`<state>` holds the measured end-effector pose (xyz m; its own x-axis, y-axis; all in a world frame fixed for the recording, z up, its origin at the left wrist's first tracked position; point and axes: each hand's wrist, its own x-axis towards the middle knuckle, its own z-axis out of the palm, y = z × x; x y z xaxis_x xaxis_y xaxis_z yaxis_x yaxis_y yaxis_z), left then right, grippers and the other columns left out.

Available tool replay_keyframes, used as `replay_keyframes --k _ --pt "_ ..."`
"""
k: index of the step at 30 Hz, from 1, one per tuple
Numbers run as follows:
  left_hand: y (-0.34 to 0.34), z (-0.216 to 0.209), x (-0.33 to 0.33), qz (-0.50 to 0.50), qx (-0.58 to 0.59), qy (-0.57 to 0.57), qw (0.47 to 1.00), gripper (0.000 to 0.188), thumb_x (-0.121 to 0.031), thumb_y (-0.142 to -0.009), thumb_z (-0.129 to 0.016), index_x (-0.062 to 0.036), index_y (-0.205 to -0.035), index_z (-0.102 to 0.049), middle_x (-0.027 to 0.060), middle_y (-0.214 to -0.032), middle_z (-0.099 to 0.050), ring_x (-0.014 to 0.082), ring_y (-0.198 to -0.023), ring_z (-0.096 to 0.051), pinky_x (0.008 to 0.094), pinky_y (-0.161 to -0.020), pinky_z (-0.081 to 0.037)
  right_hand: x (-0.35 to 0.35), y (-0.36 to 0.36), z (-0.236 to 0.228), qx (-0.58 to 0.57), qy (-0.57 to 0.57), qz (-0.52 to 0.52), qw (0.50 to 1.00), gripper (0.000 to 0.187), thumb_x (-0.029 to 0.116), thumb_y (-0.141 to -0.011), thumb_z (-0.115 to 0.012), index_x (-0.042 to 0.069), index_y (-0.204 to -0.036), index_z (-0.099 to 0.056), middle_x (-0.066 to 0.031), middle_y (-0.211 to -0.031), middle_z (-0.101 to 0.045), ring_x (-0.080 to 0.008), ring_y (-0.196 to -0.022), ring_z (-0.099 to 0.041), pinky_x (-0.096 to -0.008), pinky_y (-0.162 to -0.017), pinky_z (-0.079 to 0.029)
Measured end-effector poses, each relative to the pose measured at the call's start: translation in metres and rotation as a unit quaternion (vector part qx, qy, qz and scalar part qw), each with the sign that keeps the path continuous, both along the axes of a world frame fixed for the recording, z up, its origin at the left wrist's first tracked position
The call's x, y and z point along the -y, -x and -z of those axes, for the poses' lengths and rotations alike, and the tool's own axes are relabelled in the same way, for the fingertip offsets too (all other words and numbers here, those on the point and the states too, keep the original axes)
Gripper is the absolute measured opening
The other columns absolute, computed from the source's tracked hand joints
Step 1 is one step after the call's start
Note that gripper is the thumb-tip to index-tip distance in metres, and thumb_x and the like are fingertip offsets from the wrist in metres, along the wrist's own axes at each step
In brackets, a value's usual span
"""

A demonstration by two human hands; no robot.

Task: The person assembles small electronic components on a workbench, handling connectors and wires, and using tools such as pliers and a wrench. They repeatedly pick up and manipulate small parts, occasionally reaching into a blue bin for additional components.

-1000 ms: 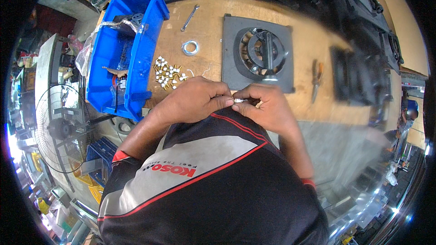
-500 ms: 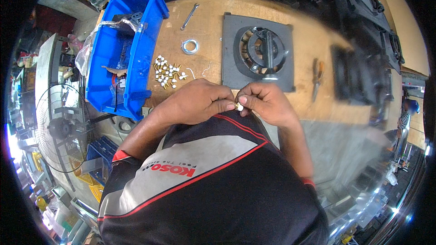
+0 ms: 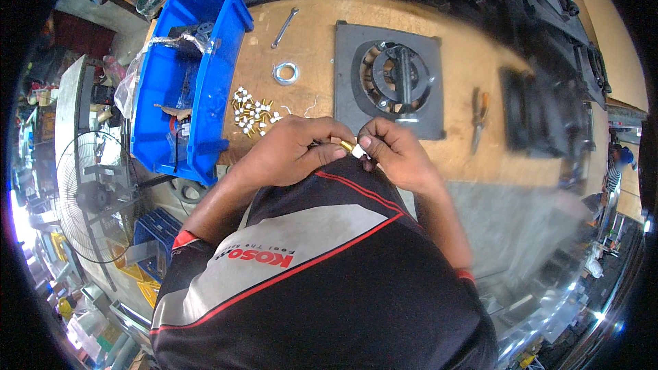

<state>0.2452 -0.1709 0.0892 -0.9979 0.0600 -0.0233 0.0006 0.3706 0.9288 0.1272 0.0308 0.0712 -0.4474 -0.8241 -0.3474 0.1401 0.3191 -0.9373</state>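
In front of my chest, both hands meet on a small brass fitting with a white end (image 3: 358,151). My left hand (image 3: 295,152) pinches its brass end between thumb and forefinger. The white end sits in the fingertips of my right hand (image 3: 399,155), whose other fingers curl underneath. More brass pieces with white ends (image 3: 252,115) lie in a loose pile on the wooden table (image 3: 312,31), left of my hands. Beyond my hands is a black square panel (image 3: 428,82) with a round opening and a bar across it.
A blue bin (image 3: 208,89) holding assorted parts stands at the left. On the table lie a combination wrench (image 3: 284,29), a shiny ring-shaped roll (image 3: 285,73) and an orange-handled tool (image 3: 481,113). Dark moulded parts crowd the far and right sides. A fan (image 3: 92,195) stands left.
The fitting has turned in my fingers, and its brass end now shows more clearly. My hands have shifted only slightly, both still holding it.
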Motion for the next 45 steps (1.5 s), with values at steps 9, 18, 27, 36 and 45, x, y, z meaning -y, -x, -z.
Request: replay_keyframes --k 9,18,27,36,45 --pt "0.005 0.008 -0.002 -0.110 -0.027 0.018 0.993 0.020 -0.019 -0.092 -0.067 -0.0036 -0.106 -0.067 0.0134 -0.087 -0.070 0.0225 -0.077 -0.070 0.0325 -0.070 -0.053 0.003 0.002 -0.012 -0.109 0.111 0.061 0.986 0.030 0.019 -0.098 -0.058 -0.005 -0.116 -0.063 -0.0106 -0.094 -0.064 -0.0171 -0.079 -0.062 -0.0298 -0.071 -0.049" --pt "0.007 0.007 -0.011 -0.143 -0.022 0.012 0.989 0.022 -0.017 -0.093 -0.068 -0.0003 -0.107 -0.064 0.0125 -0.092 -0.071 0.0182 -0.085 -0.069 0.0313 -0.075 -0.053 0.012 -0.006 -0.015 -0.171 0.049 0.018 0.984 0.023 0.021 -0.094 -0.066 -0.002 -0.093 -0.067 -0.0137 -0.079 -0.064 -0.0219 -0.073 -0.061 -0.0333 -0.066 -0.046" --pt "0.006 0.015 -0.014 -0.163 -0.035 0.071 0.983 0.022 -0.020 -0.092 -0.068 -0.0013 -0.104 -0.066 0.0166 -0.093 -0.071 0.0271 -0.082 -0.071 0.0348 -0.070 -0.054 0.010 -0.006 -0.019 -0.232 0.058 0.007 0.971 0.030 0.025 -0.099 -0.057 -0.002 -0.087 -0.062 -0.0163 -0.072 -0.056 -0.0323 -0.066 -0.056 -0.0390 -0.062 -0.043" --pt "0.004 0.017 -0.016 -0.182 -0.021 0.111 0.977 0.026 -0.024 -0.092 -0.068 -0.0003 -0.103 -0.066 0.0173 -0.091 -0.071 0.0272 -0.079 -0.071 0.0353 -0.068 -0.054 0.013 -0.010 -0.008 -0.205 0.071 0.015 0.976 0.030 0.025 -0.100 -0.056 -0.002 -0.089 -0.062 -0.0160 -0.073 -0.057 -0.0320 -0.067 -0.056 -0.0390 -0.063 -0.044" --pt "0.003 0.019 -0.019 -0.200 -0.047 0.061 0.977 0.026 -0.025 -0.093 -0.067 0.0002 -0.098 -0.067 0.0158 -0.083 -0.070 0.0253 -0.075 -0.070 0.0340 -0.066 -0.052 0.016 -0.011 -0.006 -0.173 0.054 0.032 0.983 0.027 0.024 -0.100 -0.056 -0.002 -0.095 -0.063 -0.0153 -0.077 -0.063 -0.0267 -0.070 -0.060 -0.0368 -0.066 -0.047"
